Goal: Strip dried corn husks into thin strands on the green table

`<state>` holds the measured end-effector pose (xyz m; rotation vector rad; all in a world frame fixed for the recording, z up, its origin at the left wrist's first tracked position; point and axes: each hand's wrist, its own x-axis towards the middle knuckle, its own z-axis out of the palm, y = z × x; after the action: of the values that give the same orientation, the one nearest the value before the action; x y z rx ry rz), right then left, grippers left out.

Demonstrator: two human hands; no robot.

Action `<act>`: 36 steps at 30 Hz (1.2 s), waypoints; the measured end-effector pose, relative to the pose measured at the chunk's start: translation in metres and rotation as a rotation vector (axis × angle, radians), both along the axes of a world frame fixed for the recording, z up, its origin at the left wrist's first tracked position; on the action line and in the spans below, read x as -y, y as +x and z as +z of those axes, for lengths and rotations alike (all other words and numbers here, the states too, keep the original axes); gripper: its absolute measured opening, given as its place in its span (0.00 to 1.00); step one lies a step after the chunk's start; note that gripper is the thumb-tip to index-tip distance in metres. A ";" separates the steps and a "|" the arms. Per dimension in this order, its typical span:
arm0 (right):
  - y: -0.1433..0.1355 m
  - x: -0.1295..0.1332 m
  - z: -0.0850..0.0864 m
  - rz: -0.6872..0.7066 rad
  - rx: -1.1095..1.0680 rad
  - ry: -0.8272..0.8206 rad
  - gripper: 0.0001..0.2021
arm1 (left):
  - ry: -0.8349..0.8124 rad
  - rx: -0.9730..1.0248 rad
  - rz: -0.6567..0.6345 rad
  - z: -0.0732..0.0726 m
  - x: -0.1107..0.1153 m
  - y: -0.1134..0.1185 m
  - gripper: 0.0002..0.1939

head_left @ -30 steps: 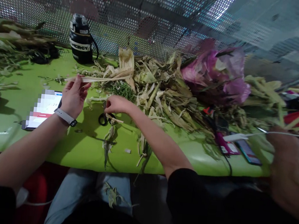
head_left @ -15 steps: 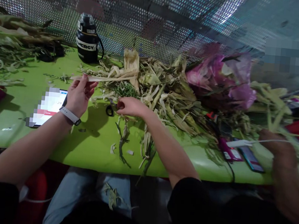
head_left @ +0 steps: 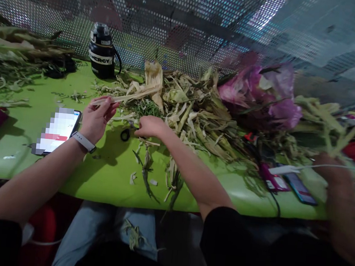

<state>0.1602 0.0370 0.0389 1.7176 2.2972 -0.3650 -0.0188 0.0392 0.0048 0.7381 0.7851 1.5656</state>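
My left hand (head_left: 96,119), wearing a white wristband, pinches a long pale strip of corn husk (head_left: 130,96) between thumb and fingers. The strip runs right toward a broad dry husk (head_left: 153,75). My right hand (head_left: 151,127) is closed low over the green table (head_left: 104,176); what its fingers hold is hidden. A black loop (head_left: 125,134) lies just left of that hand, and a short pale piece of husk (head_left: 150,142) shows below it. Behind the right hand sits a bunch of thin green shreds (head_left: 147,108).
A heap of husks (head_left: 210,115) spreads rightward to a pink plastic bag (head_left: 262,95). A black bottle (head_left: 102,54) stands behind. One phone (head_left: 60,132) lies beside my left forearm, another phone (head_left: 300,188) farther right. Another person's hand (head_left: 334,169) is at the right.
My left hand has shifted slightly right along the strip, so less of it sticks out on the left. A short pale husk piece now shows below my right hand. The view has tilted slightly.
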 end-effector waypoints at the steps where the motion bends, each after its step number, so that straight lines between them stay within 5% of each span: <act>1: 0.001 -0.002 0.000 -0.021 -0.020 -0.035 0.19 | 0.006 -0.001 -0.002 0.000 0.001 0.000 0.06; 5: -0.007 0.001 -0.003 -0.053 -0.002 0.005 0.30 | 0.026 -0.003 0.002 0.001 0.003 0.002 0.06; 11: -0.029 0.013 -0.004 0.056 0.008 0.070 0.21 | 0.041 -0.008 -0.020 0.000 0.006 0.003 0.08; 23: 0.025 -0.010 -0.001 -0.084 -0.058 0.067 0.12 | 0.060 -0.024 -0.044 -0.007 0.002 -0.001 0.07; 28: 0.055 -0.003 -0.011 -0.205 -0.485 -0.064 0.07 | 0.065 -0.039 0.019 -0.004 0.004 0.001 0.08; 32: 0.067 0.007 -0.019 -0.264 -0.978 -0.143 0.13 | 0.082 -0.057 0.074 0.000 0.005 0.002 0.10; 36: 0.061 0.015 -0.023 -0.296 -1.172 -0.228 0.19 | 0.090 -0.058 0.126 0.002 0.006 0.004 0.11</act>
<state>0.2217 0.0221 0.0163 1.9750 2.3967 -2.0503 -0.0152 0.0332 0.0072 0.8155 0.8214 1.7083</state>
